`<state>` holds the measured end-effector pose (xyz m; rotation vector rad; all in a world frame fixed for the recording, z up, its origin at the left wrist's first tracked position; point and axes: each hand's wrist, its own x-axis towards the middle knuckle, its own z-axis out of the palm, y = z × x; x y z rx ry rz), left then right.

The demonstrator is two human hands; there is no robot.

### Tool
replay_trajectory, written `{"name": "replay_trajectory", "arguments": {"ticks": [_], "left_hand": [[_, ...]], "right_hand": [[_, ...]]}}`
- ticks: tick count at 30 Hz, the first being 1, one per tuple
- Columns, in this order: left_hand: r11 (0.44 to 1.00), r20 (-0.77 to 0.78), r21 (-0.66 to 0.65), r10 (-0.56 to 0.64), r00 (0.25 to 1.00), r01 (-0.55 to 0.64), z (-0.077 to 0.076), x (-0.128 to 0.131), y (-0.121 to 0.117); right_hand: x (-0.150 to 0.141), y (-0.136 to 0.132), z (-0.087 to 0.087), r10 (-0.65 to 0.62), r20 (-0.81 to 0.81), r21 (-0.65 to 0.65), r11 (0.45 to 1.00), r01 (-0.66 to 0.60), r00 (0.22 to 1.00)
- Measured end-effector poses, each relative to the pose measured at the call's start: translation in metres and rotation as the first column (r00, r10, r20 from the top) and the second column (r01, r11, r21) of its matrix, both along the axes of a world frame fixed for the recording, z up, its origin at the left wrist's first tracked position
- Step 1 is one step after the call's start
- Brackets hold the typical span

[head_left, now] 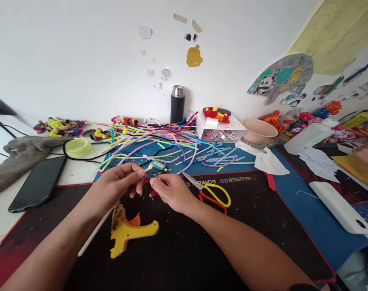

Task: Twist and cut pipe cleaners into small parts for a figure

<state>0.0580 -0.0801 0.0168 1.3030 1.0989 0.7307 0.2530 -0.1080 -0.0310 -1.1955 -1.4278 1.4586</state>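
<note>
My left hand is closed in a pinch on a long cream pipe cleaner, whose tail slants down to the left past my wrist. Opposite it, my right hand pinches a small dark red tinsel piece, mostly hidden by the fingers. The two hands almost meet above the black mat. Below them lies a yellow hot glue gun with an orange trigger. Scissors with yellow and red handles rest open just right of my right hand. A small green box sits behind the fingertips.
Many coloured pipe cleaners spread across the back. Behind them stand a black thermos, a white box and a beige bowl. A phone and yellow-green tape lie left. At far right, another person's hand shows.
</note>
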Motion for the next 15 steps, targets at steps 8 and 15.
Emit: {"name": "replay_trajectory", "arguments": {"ticks": [8,15], "left_hand": [[0.925,-0.268,0.378,0.140,0.953,-0.029,-0.004,0.004,-0.008],[0.820,-0.407,0.569,0.221,0.886,0.057,-0.005,0.003,-0.013]], "right_hand": [[0.000,0.003,-0.006,0.120,-0.174,-0.062,0.989,-0.133,0.977],[0.000,0.001,-0.004,0.096,-0.144,-0.055,0.993,-0.105,0.985]]}}
